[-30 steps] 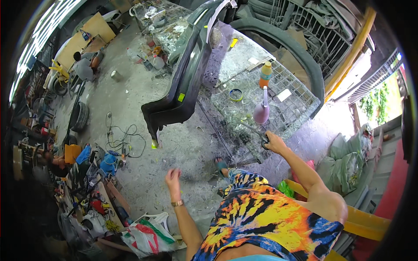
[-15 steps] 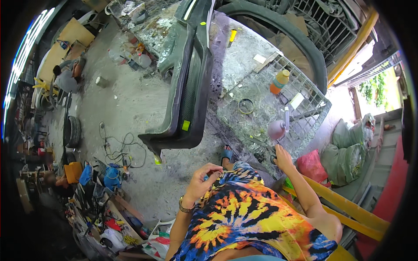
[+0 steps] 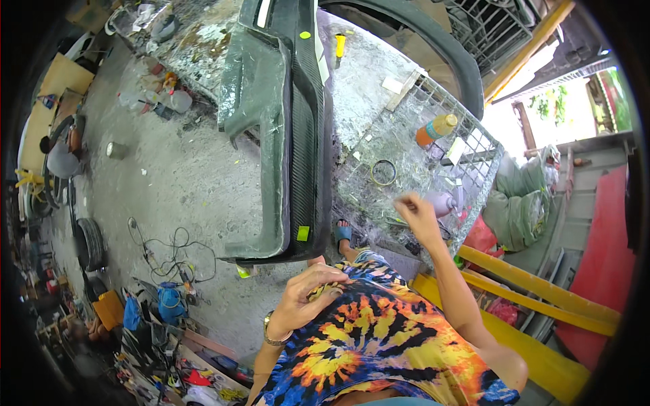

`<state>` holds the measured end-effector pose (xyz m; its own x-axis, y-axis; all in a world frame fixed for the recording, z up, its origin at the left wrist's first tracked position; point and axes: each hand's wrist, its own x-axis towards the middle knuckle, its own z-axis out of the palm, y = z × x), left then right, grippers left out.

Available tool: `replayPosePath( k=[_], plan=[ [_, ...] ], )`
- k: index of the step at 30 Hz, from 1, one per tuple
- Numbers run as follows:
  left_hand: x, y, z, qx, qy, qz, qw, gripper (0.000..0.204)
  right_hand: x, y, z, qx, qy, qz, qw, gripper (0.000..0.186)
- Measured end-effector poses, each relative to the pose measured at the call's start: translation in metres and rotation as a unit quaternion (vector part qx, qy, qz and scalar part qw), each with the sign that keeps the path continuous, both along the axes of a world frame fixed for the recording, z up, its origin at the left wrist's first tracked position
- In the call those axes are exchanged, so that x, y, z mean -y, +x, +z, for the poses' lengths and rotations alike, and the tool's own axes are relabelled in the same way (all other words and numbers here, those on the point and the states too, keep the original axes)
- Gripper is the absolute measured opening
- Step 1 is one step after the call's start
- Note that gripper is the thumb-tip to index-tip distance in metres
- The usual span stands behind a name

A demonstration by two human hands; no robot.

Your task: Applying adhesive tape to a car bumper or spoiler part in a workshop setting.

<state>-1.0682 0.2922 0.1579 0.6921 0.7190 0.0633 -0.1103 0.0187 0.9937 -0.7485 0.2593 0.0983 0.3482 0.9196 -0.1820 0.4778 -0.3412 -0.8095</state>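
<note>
My left hand (image 3: 310, 296) is at the front of my tie-dye shirt (image 3: 359, 325), its fingers bent and the thumb apart from them; I see nothing held. My right hand (image 3: 418, 215) is over the worktable's near edge, fingers curled in; whatever they may hold is too small or hidden. Just right of it is a purple-tinted spray bottle (image 3: 443, 203). A roll of tape (image 3: 383, 172) lies flat beyond. The long black carbon-patterned car bumper (image 3: 308, 135) extends ahead of me, a yellow-green tape piece (image 3: 302, 233) on its near end.
An orange bottle (image 3: 435, 130) and a yellow-handled tool (image 3: 340, 45) are on the worktable (image 3: 359, 101). Yellow beams (image 3: 542, 291) and green sacks (image 3: 518, 213) stand at right. Cables (image 3: 176, 254) lie on the floor at left; someone (image 3: 64, 159) crouches at far left.
My right hand has lifted up and left from a dark loop at the table's near edge. My left hand has shifted slightly lower, its thumb wider apart. The view has turned, bringing the bumper closer.
</note>
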Motion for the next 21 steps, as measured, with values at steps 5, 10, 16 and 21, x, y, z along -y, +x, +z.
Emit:
replayPosePath(
  k=[5,10,16,21],
  plan=[
    [-0.042,-0.028,0.005,0.019,0.003,0.012,1.0,0.028,-0.188,-0.045,0.021,-0.042,0.201,-0.021,0.979,0.02],
    [-0.055,-0.043,-0.012,0.01,-0.002,0.038,0.999,0.03,-0.271,-0.046,0.017,-0.091,0.224,-0.013,0.97,0.026],
    [-0.064,-0.049,-0.009,0.019,-0.016,0.018,1.0,0.025,-0.26,-0.041,0.01,-0.109,0.214,-0.001,0.971,0.033],
    [-0.11,-0.025,-0.002,0.018,0.037,0.067,0.997,0.018,-0.142,-0.027,0.002,0.014,0.107,-0.01,0.994,0.029]
  ],
)
